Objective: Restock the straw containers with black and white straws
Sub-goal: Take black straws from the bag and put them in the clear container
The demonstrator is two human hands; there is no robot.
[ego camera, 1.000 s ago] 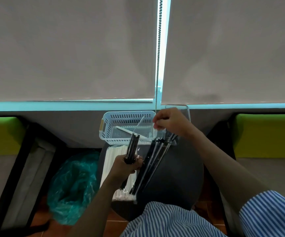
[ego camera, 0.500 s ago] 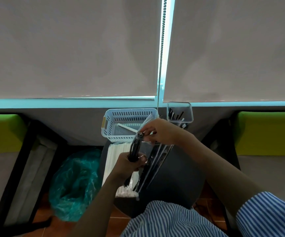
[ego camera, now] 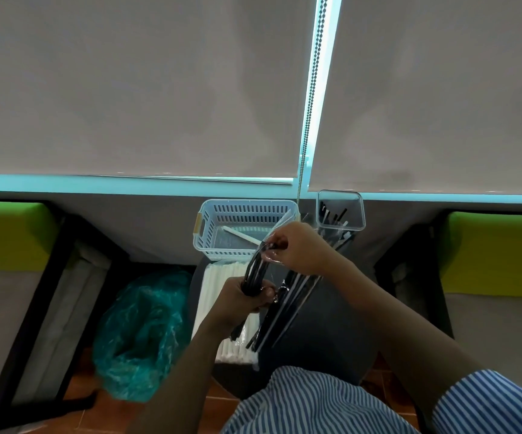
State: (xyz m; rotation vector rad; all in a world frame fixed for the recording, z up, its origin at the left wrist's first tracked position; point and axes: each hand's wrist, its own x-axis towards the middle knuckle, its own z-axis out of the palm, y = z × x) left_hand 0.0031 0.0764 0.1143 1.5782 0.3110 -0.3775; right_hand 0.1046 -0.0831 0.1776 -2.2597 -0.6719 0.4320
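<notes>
The left hand (ego camera: pixel 243 300) is wrapped tight around a bundle of black straws (ego camera: pixel 254 270), gripping it near mid-length so the upper ends point toward the window and the lower ends stick out below the fist. The right hand (ego camera: pixel 297 249) is closed in a pinch on the clear plastic wrapper (ego camera: pixel 273 245) at the top ends of that bundle, apparently peeling it off. Just to the right of the left fist lies another pack of black straws (ego camera: pixel 287 305), slanted across the dark round counter (ego camera: pixel 325 333), and under the left wrist sits a pack of white straws (ego camera: pixel 225 296), seemingly still wrapped. Beyond the hands, the slotted basket (ego camera: pixel 247 209) holds only a single white straw (ego camera: pixel 240 234), and the clear upright container (ego camera: pixel 340 211) to its right has just a few black straws in it, so both look far from full. To do this step well, I would keep the left grip firm and low so the straws stay aligned, pull the film along their length and away from the ends rather than sideways, and avoid touching the tips. The likely risk is loose straws fanning out and sliding to the floor, or static film clinging to the fingers. A teal bag (ego camera: pixel 140 333) on the floor to the left looks handy for the discarded wrapper.
</notes>
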